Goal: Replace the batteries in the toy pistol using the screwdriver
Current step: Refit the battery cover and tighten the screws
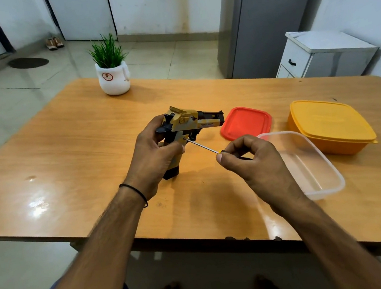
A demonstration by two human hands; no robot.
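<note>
Left hand point(155, 158) grips the toy pistol point(189, 125); right hand point(254, 157) pinches the screwdriver point(203, 145), tip touching its grip

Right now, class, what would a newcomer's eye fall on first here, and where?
Mid-table, the left hand grips a tan toy pistol while the right hand pinches a thin screwdriver, tip against its grip. Right of them sit a red lid, a clear tub and a lidded yellow box.

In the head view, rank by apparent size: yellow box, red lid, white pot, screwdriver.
1. yellow box
2. red lid
3. white pot, though farther away
4. screwdriver, partly hidden by the right hand
</note>
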